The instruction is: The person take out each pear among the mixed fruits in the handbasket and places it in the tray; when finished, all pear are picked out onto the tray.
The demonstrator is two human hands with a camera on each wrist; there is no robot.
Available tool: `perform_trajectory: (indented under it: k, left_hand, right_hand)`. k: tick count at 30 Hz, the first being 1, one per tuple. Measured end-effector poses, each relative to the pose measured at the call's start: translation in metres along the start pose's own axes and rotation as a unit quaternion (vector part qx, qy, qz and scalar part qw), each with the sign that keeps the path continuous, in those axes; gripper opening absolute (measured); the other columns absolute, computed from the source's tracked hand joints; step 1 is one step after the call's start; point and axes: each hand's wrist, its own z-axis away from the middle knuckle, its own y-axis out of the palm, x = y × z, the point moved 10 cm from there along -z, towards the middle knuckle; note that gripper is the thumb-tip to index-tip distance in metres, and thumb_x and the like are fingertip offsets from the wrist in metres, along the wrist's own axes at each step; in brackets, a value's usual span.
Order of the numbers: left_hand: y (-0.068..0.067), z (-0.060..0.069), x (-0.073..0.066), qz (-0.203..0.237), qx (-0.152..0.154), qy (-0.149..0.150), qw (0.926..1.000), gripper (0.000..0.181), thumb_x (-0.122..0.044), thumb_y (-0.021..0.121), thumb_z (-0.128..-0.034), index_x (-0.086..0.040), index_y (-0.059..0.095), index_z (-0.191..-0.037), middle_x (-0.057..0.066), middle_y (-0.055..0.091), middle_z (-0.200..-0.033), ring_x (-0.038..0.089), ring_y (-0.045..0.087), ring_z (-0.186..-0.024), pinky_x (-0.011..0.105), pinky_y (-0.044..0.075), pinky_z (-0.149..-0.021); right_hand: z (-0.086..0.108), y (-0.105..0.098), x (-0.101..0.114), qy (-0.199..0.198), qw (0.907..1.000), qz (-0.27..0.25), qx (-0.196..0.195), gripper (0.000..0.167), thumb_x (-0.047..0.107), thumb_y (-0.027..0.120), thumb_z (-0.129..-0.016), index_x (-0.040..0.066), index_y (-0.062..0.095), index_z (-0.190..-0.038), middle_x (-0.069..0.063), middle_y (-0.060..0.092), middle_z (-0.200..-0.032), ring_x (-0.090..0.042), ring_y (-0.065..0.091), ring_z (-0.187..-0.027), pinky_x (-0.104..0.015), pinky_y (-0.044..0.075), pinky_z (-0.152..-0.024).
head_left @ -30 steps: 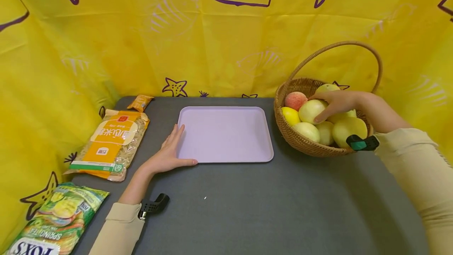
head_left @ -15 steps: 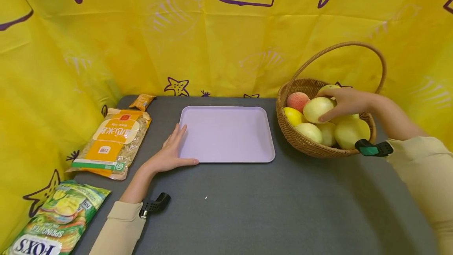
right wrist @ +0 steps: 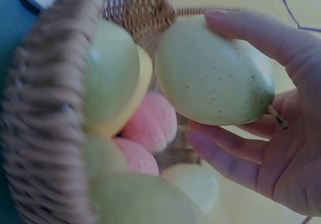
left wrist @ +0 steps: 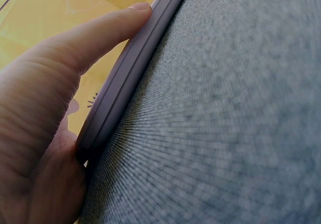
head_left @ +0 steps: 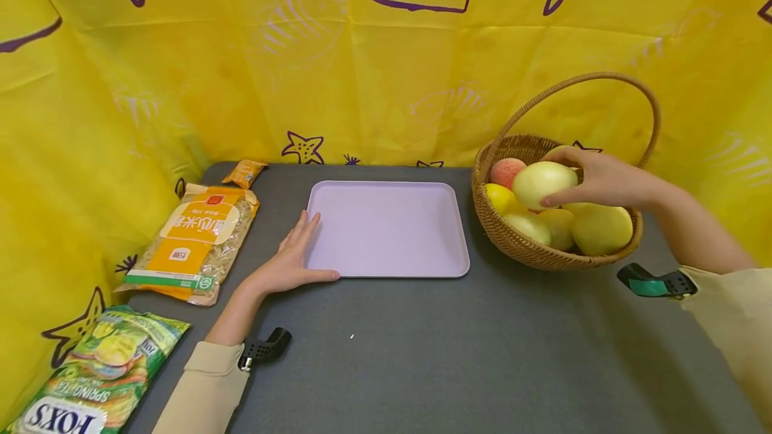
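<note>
While the left grip [head_left: 282, 268] lay relaxed at the left end of the lilac tray [head_left: 389, 233], its thumb touching the near edge, I had the right grip [head_left: 606, 179] grasping a pale green pear [head_left: 539, 186] between thumb and fingers. The pear hung over the wicker basket [head_left: 537, 257], near a peach [head_left: 505, 171] and above other fruit [head_left: 603, 230]. On the grey desk [head_left: 434, 353], the basket stood just right of the tray.

A pale yellow-green pear [head_left: 544, 184], rounded and flecked with small dark marks, is held on its side above the wicker basket [head_left: 537, 256], a short brown stem showing at one end. The lilac tray [head_left: 389, 230], rectangular with rounded corners and a low rim, lies flat on the grey counter [head_left: 410, 353], left of the basket.
</note>
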Motion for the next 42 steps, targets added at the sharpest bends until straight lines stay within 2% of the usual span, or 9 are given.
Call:
perform_trajectory:
  k: [8, 14, 20, 26, 29, 33, 37, 39, 42]
  left_hand:
    - [0.0, 0.0, 0.001, -0.005, 0.0, -0.001, 1.0, 0.117, -0.053, 0.078, -0.076, -0.013, 0.005, -0.158, 0.018, -0.017, -0.16, 0.051, -0.003, -0.142, 0.07, 0.003, -0.107]
    - [-0.001, 0.001, -0.001, -0.003, 0.001, -0.003, 1.0, 0.117, -0.053, 0.079, -0.0757, -0.014, 0.005, -0.158, 0.018, -0.017, -0.16, 0.051, -0.003, -0.142, 0.07, 0.003, -0.107]
    - [-0.002, 0.003, -0.002, -0.004, 0.0, -0.002, 1.0, 0.117, -0.051, 0.079, -0.0759, -0.012, 0.006, -0.158, 0.019, -0.017, -0.16, 0.051, -0.003, -0.142, 0.07, 0.003, -0.107]
    - [-0.002, 0.003, -0.001, -0.002, 0.002, -0.003, 1.0, 0.117, -0.052, 0.079, -0.076, -0.013, 0.005, -0.158, 0.018, -0.017, -0.16, 0.05, -0.004, -0.143, 0.069, 0.002, -0.107]
    - [-0.002, 0.003, 0.0, -0.001, 0.0, -0.001, 1.0, 0.117, -0.053, 0.079, -0.0756, -0.014, 0.006, -0.158, 0.018, -0.017, -0.16, 0.05, -0.004, -0.143, 0.069, 0.002, -0.107]
    - [-0.002, 0.002, 0.0, -0.002, -0.003, 0.0, 1.0, 0.117, -0.053, 0.079, -0.0753, -0.014, 0.006, -0.158, 0.018, -0.016, -0.16, 0.05, -0.004, -0.143, 0.069, 0.002, -0.107]
    - [-0.001, 0.002, -0.002, 0.003, -0.002, -0.002, 1.0, 0.117, -0.052, 0.079, -0.075, -0.014, 0.006, -0.158, 0.017, -0.017, -0.16, 0.049, -0.005, -0.143, 0.069, 0.001, -0.108]
    - [-0.001, 0.003, -0.004, 0.005, 0.0, -0.003, 1.0, 0.118, -0.052, 0.08, -0.0749, -0.014, 0.005, -0.158, 0.017, -0.017, -0.16, 0.049, -0.005, -0.143, 0.068, 0.001, -0.108]
    - [0.0, 0.003, -0.004, 0.004, 0.003, -0.006, 1.0, 0.118, -0.052, 0.079, -0.0749, -0.014, 0.005, -0.158, 0.016, -0.018, -0.16, 0.049, -0.005, -0.143, 0.068, 0.001, -0.108]
  right_hand:
    - [0.01, 0.013, 0.006, 0.044, 0.9931, -0.104, -0.029, 0.065, 0.039, 0.077, -0.084, 0.018, 0.045, -0.137, -0.009, 0.045, -0.127, -0.028, 0.048, -0.103, -0.04, 0.042, -0.078]
    - [0.013, 0.025, 0.013, 0.053, 0.9777, -0.193, -0.062, 0.069, 0.032, 0.076, -0.086, 0.015, 0.041, -0.144, -0.01, 0.04, -0.135, -0.029, 0.049, -0.107, -0.035, 0.048, -0.079]
    - [0.014, 0.037, 0.029, 0.054, 0.9628, -0.249, -0.09, 0.073, 0.03, 0.075, -0.087, 0.015, 0.038, -0.147, -0.01, 0.041, -0.137, -0.029, 0.053, -0.11, -0.029, 0.052, -0.077]
    - [0.01, 0.048, 0.046, 0.044, 0.9516, -0.279, -0.12, 0.07, 0.029, 0.078, -0.085, 0.018, 0.041, -0.143, -0.004, 0.047, -0.129, -0.022, 0.057, -0.105, -0.025, 0.05, -0.076]
    - [0.006, 0.053, 0.054, 0.032, 0.9458, -0.296, -0.13, 0.07, 0.027, 0.078, -0.084, 0.017, 0.042, -0.144, -0.005, 0.047, -0.128, -0.023, 0.055, -0.103, -0.025, 0.049, -0.074]
    - [0.001, 0.057, 0.065, 0.031, 0.9457, -0.283, -0.157, 0.072, 0.033, 0.081, -0.08, 0.017, 0.046, -0.141, -0.005, 0.051, -0.127, -0.025, 0.048, -0.111, -0.032, 0.044, -0.079]
    - [-0.006, 0.06, 0.081, 0.01, 0.9435, -0.272, -0.189, 0.074, 0.035, 0.085, -0.076, 0.013, 0.051, -0.137, -0.007, 0.053, -0.129, -0.028, 0.047, -0.119, -0.042, 0.043, -0.091]
    - [-0.012, 0.065, 0.089, -0.009, 0.9399, -0.281, -0.193, 0.074, 0.032, 0.085, -0.075, 0.01, 0.051, -0.137, -0.007, 0.054, -0.13, -0.029, 0.051, -0.115, -0.043, 0.045, -0.093]
    - [-0.02, 0.075, 0.1, -0.024, 0.9359, -0.292, -0.195, 0.073, 0.032, 0.087, -0.073, 0.01, 0.052, -0.134, -0.008, 0.06, -0.125, -0.026, 0.059, -0.105, -0.036, 0.048, -0.087]
